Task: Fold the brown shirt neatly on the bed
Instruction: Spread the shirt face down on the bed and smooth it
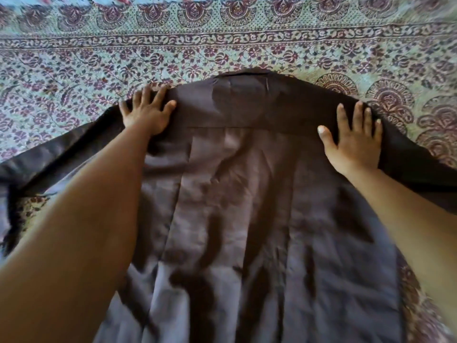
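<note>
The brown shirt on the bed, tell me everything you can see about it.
The brown woven-cloth shirt lies spread back-side up on the floral printed bedspread, collar at the far end, hem toward the person. A yoke seam crosses the shoulders; the body below is creased and wrinkled. Sleeves trail off to either side. The left hand rests flat with fingers spread on one shoulder, the right hand on the other. It is not yet folded.

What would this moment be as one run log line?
stage: spreading | brown shirt: back up, unfolded on bedspread | left hand, right hand: flat on shoulders
</note>
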### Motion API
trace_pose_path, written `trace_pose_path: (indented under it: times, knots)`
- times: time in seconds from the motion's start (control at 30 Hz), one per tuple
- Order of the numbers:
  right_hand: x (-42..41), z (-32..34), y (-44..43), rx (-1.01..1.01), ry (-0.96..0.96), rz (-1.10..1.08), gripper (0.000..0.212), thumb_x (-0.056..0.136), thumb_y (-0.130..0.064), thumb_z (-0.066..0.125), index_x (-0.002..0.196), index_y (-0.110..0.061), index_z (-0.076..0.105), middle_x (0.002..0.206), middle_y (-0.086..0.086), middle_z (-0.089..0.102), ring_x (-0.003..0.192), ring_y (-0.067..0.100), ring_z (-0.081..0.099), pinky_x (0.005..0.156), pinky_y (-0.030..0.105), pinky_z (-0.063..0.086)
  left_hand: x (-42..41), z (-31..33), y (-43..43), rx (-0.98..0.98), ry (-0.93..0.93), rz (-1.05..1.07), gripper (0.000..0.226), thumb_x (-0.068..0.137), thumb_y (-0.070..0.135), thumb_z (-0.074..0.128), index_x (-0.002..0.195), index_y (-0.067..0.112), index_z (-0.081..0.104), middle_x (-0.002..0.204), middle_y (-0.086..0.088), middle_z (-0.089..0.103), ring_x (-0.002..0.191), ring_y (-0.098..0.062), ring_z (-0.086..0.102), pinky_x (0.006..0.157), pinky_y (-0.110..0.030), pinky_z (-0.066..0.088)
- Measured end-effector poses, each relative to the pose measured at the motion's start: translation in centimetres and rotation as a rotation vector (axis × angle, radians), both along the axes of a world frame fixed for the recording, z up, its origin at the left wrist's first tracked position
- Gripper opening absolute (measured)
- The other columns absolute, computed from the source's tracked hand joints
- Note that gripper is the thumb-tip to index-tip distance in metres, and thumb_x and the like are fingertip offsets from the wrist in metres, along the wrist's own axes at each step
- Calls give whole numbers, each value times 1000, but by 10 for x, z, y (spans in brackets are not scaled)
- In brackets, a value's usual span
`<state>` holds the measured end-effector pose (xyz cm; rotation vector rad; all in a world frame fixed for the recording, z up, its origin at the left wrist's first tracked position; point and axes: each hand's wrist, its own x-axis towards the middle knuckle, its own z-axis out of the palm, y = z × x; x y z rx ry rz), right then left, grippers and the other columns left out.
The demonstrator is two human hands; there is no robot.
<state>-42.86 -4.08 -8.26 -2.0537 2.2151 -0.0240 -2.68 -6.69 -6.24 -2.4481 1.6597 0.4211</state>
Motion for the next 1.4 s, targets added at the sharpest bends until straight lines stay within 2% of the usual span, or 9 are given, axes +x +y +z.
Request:
trace_pose_path:
  times: [0.1, 0.2, 0.3, 0.37, 0.67, 0.8, 0.93, 1.23, 1.4]
  knots:
    - [10, 8, 17, -41, -14, -34, 77, 86, -56, 12, 148, -10, 15, 155, 20, 7, 144, 32, 6, 116, 49, 1, -9, 11, 12, -110, -40, 26, 58, 97, 50, 21, 150, 28, 10, 159, -3, 0, 146, -22, -1, 115, -52, -5]
    - [46, 12, 60, -99, -88, 160, 71, 90, -52, 17, 146, -8, 22, 153, 19, 16, 142, 32, 16, 114, 49, 7, -55, 10, 52, -295, 88, -150, 56, 99, 45, 22, 150, 26, 10, 159, -2, 3, 146, -19, 1, 115, -47, -3]
    - [75, 1, 111, -71, -102, 335, 66, 92, -50, 22, 145, -13, 27, 153, 14, 22, 140, 29, 24, 113, 48, 15, -96, -5, 110, -240, 123, -444, 60, 92, 52, 13, 148, 32, 14, 158, 1, 10, 146, -18, 9, 116, -44, 4]
    - [68, -4, 126, -51, -81, 290, 66, 91, -52, 21, 145, -16, 27, 153, 12, 23, 140, 29, 24, 113, 48, 14, -88, -14, 127, -174, 72, -479, 61, 90, 55, 9, 148, 35, 15, 158, 3, 12, 145, -18, 12, 115, -44, 6]
    - [2, 3, 163, 18, -16, 34, 79, 85, -58, 11, 146, -10, 23, 153, 21, 18, 141, 35, 19, 114, 49, 13, 30, 9, 142, 8, 2, 149, 56, 98, 46, 21, 150, 30, 7, 159, -1, -2, 146, -20, -3, 116, -52, -7]
    - [15, 14, 220, 46, -22, 44, 73, 88, -53, 17, 145, -7, 27, 150, 25, 21, 138, 40, 24, 112, 51, 15, -12, 10, 205, -158, 15, -143, 55, 98, 44, 27, 149, 27, 15, 159, -3, 8, 146, -21, 6, 115, -52, 0]
    - [51, 12, 291, 69, -21, 408, 63, 94, -53, 12, 145, -20, 25, 152, 15, 25, 139, 33, 27, 112, 45, 13, -55, -8, 284, -126, 55, -510, 59, 92, 54, 21, 146, 33, 23, 155, -3, 22, 142, -24, 25, 113, -51, 16]
    - [5, 12, 336, 32, -34, 15, 66, 89, -50, 23, 143, -13, 32, 150, 21, 25, 136, 39, 28, 110, 53, 21, 29, 3, 300, -107, 104, 244, 52, 99, 45, 23, 148, 37, 10, 159, 2, -3, 146, -19, -3, 116, -51, -4]
    - [14, 14, 360, 47, -50, -248, 68, 88, -55, 20, 145, -18, 28, 151, 26, 18, 138, 45, 17, 110, 57, 11, 6, 20, 333, -289, 127, 477, 45, 94, 28, 42, 138, 22, 38, 144, -13, 34, 129, -34, 34, 103, -48, 27]
